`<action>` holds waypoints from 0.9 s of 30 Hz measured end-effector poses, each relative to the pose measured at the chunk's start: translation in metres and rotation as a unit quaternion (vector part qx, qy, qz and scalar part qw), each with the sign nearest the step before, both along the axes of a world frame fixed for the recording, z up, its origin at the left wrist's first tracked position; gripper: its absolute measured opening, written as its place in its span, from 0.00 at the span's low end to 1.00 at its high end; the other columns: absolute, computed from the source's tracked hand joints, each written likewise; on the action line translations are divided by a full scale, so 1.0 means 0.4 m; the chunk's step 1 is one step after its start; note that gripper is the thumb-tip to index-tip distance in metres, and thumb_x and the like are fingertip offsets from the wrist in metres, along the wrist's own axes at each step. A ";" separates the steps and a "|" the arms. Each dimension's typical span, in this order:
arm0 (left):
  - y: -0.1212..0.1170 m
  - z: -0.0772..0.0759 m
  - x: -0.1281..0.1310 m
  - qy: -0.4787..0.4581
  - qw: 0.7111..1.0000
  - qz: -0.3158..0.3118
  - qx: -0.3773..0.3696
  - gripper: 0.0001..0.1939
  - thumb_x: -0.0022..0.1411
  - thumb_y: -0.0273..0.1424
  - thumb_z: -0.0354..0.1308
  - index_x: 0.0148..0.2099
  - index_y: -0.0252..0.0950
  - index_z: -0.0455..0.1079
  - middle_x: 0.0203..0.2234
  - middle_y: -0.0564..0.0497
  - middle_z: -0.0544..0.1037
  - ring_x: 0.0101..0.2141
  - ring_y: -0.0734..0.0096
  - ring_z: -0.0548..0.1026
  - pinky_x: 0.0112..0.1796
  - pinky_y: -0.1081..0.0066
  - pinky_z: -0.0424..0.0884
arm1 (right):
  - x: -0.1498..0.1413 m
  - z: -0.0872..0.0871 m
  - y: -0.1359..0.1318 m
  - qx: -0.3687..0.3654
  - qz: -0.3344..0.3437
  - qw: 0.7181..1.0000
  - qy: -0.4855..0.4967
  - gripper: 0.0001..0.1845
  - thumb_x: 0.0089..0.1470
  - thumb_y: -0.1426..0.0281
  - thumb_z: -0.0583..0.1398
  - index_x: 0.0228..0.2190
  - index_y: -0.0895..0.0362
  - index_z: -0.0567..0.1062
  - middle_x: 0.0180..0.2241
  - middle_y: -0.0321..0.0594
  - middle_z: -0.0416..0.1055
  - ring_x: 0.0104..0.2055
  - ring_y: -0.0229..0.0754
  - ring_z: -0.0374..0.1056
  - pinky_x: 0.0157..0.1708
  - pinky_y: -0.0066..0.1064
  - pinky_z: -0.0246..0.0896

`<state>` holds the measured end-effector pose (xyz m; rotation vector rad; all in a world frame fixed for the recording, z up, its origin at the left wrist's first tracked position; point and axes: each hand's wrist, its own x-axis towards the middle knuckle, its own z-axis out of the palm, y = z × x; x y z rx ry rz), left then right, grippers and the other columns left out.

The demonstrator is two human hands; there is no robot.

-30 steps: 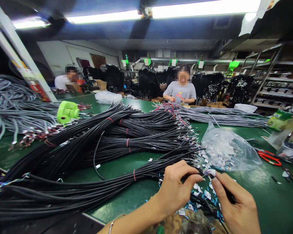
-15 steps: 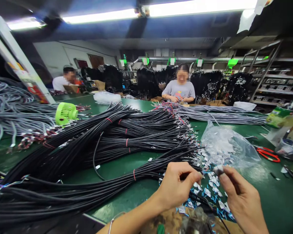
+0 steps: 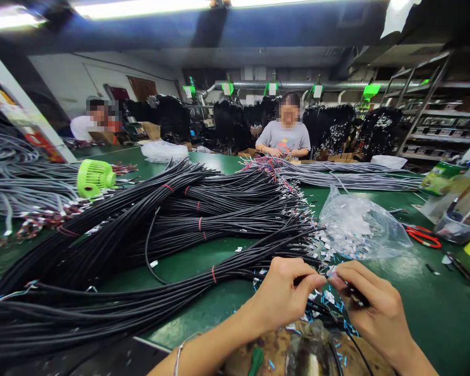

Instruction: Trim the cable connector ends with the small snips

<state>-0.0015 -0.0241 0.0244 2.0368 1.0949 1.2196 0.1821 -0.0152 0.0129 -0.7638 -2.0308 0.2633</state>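
Perhaps hard tugging could free the white scrap (image 3: 331,271) pinched in the right hand (image 3: 376,305). The left hand (image 3: 285,291) pinches something unclear.

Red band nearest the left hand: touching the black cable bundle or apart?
Touching. The head view shows the red band tight across the black cable bundle.

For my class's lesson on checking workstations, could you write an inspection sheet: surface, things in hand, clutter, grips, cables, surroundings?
Surface: green tabletop, littered with scraps.
Things in hand: black cable end, mostly hidden; small white piece.
Clutter: plastic bag of white scraps; red-handled tool.
Grips: left grip pinched at the cable end; right grip pinching the white piece.
Cables: black bundles with red bands; grey cables at left and far side.
Surroundings: co-worker in grey shirt opposite; another person far left; metal shelving.
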 end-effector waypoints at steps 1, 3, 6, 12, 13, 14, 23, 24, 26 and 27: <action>0.005 0.003 -0.006 -0.009 1.000 -0.013 -0.021 0.14 0.59 0.28 0.53 0.26 0.30 0.76 0.18 0.48 0.74 0.21 0.75 0.67 0.25 0.75 0.59 | -0.002 0.002 -0.003 -0.029 0.017 0.999 0.007 0.08 0.51 0.78 0.58 0.33 0.55 0.73 0.29 0.39 0.70 0.29 0.39 0.66 0.28 0.28 0.60; 0.021 0.007 -0.020 -0.049 0.993 -0.070 -0.080 0.12 0.57 0.30 0.56 0.26 0.29 0.76 0.18 0.49 0.74 0.20 0.75 0.66 0.23 0.75 0.59 | -0.015 0.008 -0.012 -0.135 0.062 0.988 0.044 0.05 0.53 0.72 0.58 0.27 0.56 0.73 0.26 0.39 0.67 0.28 0.39 0.63 0.27 0.28 0.59; 0.044 0.002 -0.033 -0.121 0.963 -0.187 -0.153 0.13 0.50 0.36 0.63 0.24 0.29 0.76 0.17 0.50 0.72 0.20 0.76 0.65 0.22 0.76 0.60 | -0.038 0.008 -0.017 -0.341 0.118 0.922 0.142 0.18 0.54 0.59 0.56 0.19 0.57 0.69 0.21 0.35 0.60 0.20 0.34 0.55 0.18 0.26 0.52; 0.051 -0.039 0.002 -0.190 0.964 -0.016 -0.184 0.18 0.42 0.42 0.67 0.22 0.28 0.73 0.14 0.54 0.68 0.18 0.80 0.59 0.19 0.77 0.54 | -0.022 -0.019 0.015 -0.061 -0.090 0.991 0.072 0.08 0.46 0.65 0.63 0.20 0.54 0.75 0.20 0.39 0.69 0.21 0.37 0.63 0.21 0.27 0.59; 0.049 -0.041 0.005 -0.169 0.966 -0.006 -0.198 0.18 0.44 0.42 0.66 0.23 0.28 0.73 0.13 0.54 0.67 0.17 0.80 0.58 0.18 0.77 0.53 | -0.017 -0.023 0.017 -0.001 -0.102 0.993 0.059 0.05 0.45 0.66 0.63 0.22 0.53 0.77 0.23 0.41 0.72 0.24 0.40 0.66 0.23 0.28 0.62; 0.047 -0.040 0.004 -0.142 0.969 -0.006 -0.204 0.18 0.47 0.41 0.63 0.23 0.28 0.73 0.13 0.54 0.66 0.17 0.80 0.58 0.18 0.77 0.52 | -0.014 -0.026 0.017 0.021 -0.100 0.993 0.056 0.04 0.44 0.66 0.63 0.24 0.52 0.78 0.24 0.41 0.74 0.25 0.41 0.68 0.25 0.29 0.63; 0.044 -0.026 -0.007 -0.179 0.962 -0.081 -0.190 0.16 0.47 0.38 0.63 0.21 0.29 0.68 0.14 0.55 0.66 0.18 0.80 0.59 0.20 0.77 0.54 | -0.080 -0.019 0.000 -0.475 0.011 0.817 0.328 0.19 0.44 0.59 0.62 0.16 0.58 0.65 0.11 0.23 0.47 0.12 0.24 0.33 0.09 0.21 0.31; 0.044 -0.027 -0.006 -0.183 0.961 -0.080 -0.191 0.16 0.47 0.38 0.64 0.21 0.30 0.67 0.14 0.55 0.65 0.18 0.80 0.58 0.20 0.77 0.53 | -0.070 -0.007 0.005 -0.464 0.005 0.821 0.332 0.18 0.43 0.59 0.62 0.16 0.58 0.65 0.11 0.24 0.47 0.12 0.24 0.34 0.09 0.21 0.31; 0.043 -0.027 -0.008 -0.182 0.960 -0.079 -0.196 0.16 0.46 0.37 0.64 0.20 0.30 0.67 0.13 0.56 0.64 0.17 0.81 0.57 0.20 0.77 0.52 | -0.028 0.030 0.021 -0.441 -0.011 0.827 0.347 0.17 0.42 0.60 0.62 0.15 0.57 0.64 0.11 0.24 0.48 0.11 0.24 0.36 0.09 0.22 0.30; 0.043 -0.026 -0.010 -0.182 0.959 -0.079 -0.202 0.16 0.46 0.37 0.64 0.20 0.30 0.67 0.13 0.56 0.63 0.17 0.81 0.57 0.20 0.77 0.52 | -0.001 0.050 0.030 -0.416 -0.024 0.834 0.363 0.20 0.43 0.58 0.61 0.13 0.56 0.61 0.10 0.25 0.48 0.11 0.25 0.37 0.09 0.23 0.29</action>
